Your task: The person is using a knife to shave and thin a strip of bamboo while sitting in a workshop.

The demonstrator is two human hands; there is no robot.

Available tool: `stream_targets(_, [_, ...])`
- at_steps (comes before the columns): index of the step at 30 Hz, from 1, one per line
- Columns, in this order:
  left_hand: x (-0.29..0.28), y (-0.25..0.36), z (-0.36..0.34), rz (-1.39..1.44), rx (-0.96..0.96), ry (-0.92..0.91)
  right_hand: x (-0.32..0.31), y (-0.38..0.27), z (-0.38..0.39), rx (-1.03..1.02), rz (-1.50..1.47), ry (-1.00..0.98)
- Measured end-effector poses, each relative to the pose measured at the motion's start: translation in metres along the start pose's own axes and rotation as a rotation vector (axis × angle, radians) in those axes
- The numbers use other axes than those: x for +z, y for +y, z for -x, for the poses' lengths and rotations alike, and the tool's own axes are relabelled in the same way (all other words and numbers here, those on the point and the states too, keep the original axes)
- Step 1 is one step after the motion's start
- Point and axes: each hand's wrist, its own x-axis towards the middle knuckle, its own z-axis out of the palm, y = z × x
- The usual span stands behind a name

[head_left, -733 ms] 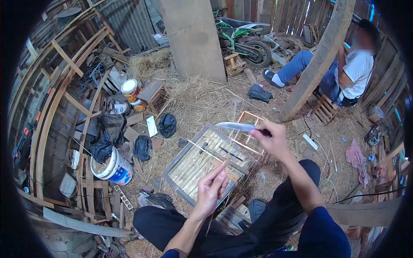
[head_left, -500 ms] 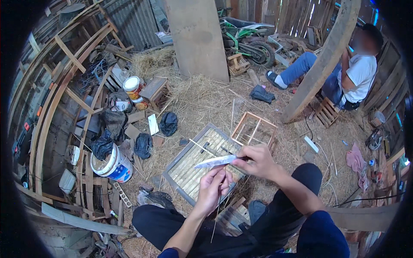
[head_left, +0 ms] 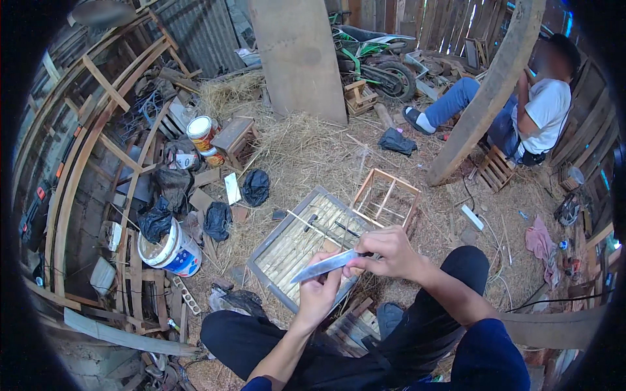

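My right hand [head_left: 393, 253] is closed on the handle of a knife, whose wide grey blade [head_left: 321, 266] points left and slightly down. Just under the blade is my left hand [head_left: 317, 298], fingers curled and thumb raised against the blade area. A small tan piece [head_left: 332, 246] shows above the blade by the left fingers; whatever they grip is mostly hidden. Below both hands lies a slatted board with a grey frame [head_left: 268, 262]. On it rest a thin light stick [head_left: 301, 219], a small dark hammer-like tool [head_left: 310, 223] and a slim dark tool [head_left: 347, 229].
An open wooden frame box [head_left: 415, 193] stands beyond the board. A white bucket [head_left: 179, 254] and black plastic bags [head_left: 255, 188] are at left. A slanting post [head_left: 486, 98] rises at right, near a seated person [head_left: 548, 111]. Straw covers the floor; a motorbike [head_left: 375, 62] stands behind.
The knife blade has tilted more, its tip lower. My left hand has shifted slightly down and left, its thumb now raised. My right hand has turned a little.
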Motion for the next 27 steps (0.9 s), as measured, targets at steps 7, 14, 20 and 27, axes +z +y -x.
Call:
stream_targets(7, [0.001,0.004,0.002,-0.016,0.006,0.024,-0.012,0.008,-0.002,-0.132,0.133,0.062])
stream_targets(14, [0.011,0.000,0.011,-0.038,-0.011,-0.097,-0.059,0.044,-0.005,0.346,0.238,0.480])
stream_targets(20, [0.004,0.011,-0.004,0.207,-0.139,-0.080,-0.037,0.023,-0.005,0.157,0.225,0.422])
stream_targets(27, [0.000,0.009,-0.007,0.184,-0.140,-0.031,-0.008,0.005,-0.005,0.058,0.121,0.187])
